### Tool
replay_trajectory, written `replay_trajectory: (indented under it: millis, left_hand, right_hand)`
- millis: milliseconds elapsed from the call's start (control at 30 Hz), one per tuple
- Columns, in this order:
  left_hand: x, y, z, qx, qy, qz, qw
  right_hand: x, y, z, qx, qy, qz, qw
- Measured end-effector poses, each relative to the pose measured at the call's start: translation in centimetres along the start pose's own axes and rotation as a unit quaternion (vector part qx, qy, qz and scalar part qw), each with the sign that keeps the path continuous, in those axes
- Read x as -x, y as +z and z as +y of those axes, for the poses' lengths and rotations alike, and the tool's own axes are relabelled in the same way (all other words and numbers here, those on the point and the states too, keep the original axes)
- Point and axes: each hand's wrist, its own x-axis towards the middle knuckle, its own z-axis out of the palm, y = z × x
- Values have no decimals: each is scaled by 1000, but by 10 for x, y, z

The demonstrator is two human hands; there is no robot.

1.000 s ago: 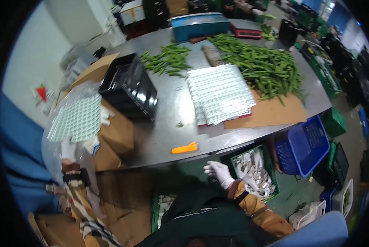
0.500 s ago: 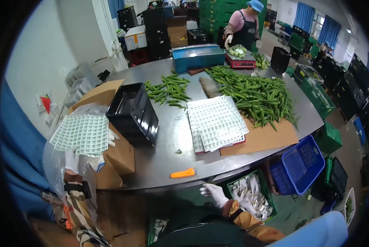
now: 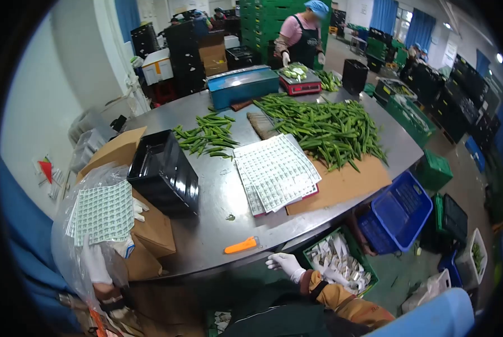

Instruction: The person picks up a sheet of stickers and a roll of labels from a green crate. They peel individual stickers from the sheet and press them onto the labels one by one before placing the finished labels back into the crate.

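My left hand (image 3: 96, 264), white-gloved, is at the lower edge of a few sheets of small green-printed labels (image 3: 104, 212). Its thumb lies along their front and the other fingers are hidden. Those sheets rest over an open cardboard box (image 3: 156, 227) lined with a clear plastic bag (image 3: 66, 224). A white glove (image 3: 139, 208) lies by the sheets. My right hand (image 3: 285, 265), also gloved, hangs empty beside the table's front edge, fingers loosely bent and apart. Closest to it on the table is an orange-handled cutter (image 3: 241, 245).
On the metal table (image 3: 212, 224) are a black crate (image 3: 167, 174), more label sheets (image 3: 276, 171), okra piles (image 3: 330, 126), a blue-green box (image 3: 243, 87) and a red scale (image 3: 301, 84). A co-worker (image 3: 302, 36) stands behind it. Below sit a blue basket (image 3: 394, 213) and a paper-scrap crate (image 3: 341, 264).
The view has swung rightward, shifting most things left. My left hand and the label sheets sit lower against the box, the sheets less fanned. My right hand stays low by the table edge.
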Motion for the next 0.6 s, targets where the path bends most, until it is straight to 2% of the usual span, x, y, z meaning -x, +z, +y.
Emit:
replay_trajectory:
  millis: [33, 67, 100, 167, 233, 300, 367, 400, 433, 467, 500, 600]
  left_hand:
    - [16, 2, 23, -154, 3, 11, 988]
    - [28, 2, 42, -309, 12, 16, 951]
    - [33, 6, 53, -458, 30, 15, 888]
    - [37, 36, 38, -399, 125, 150, 896]
    - [66, 77, 56, -398, 249, 180, 864]
    - [107, 140, 112, -408, 159, 134, 889]
    - [130, 174, 111, -147, 102, 49, 983]
    - [151, 191, 102, -166, 105, 37, 980]
    - [175, 208, 119, -94, -63, -19, 993]
    - [195, 216, 106, -124, -25, -82, 989]
    - [219, 227, 105, -70, -101, -141, 982]
    - [295, 256, 105, -13, -193, -302, 933]
  right_hand:
    - [-4, -5, 7, -22, -28, -17, 999]
    - [-5, -8, 21, -49, -52, -31, 997]
    - [3, -4, 18, -18, -68, -33, 997]
    - [22, -3, 8, 59, -80, -18, 995]
    - [40, 0, 14, 118, -39, 7, 992]
    - [52, 3, 32, 129, 8, 25, 991]
    - [57, 1, 54, 121, 27, 20, 992]
    - [62, 2, 62, 121, 34, 9, 992]
    - [65, 2, 75, 134, 21, 5, 991]
    - [67, 1, 87, 148, 8, 2, 989]
    - [74, -3, 89, 158, 35, -16, 987]
    - [88, -25, 116, 143, 30, -62, 987]
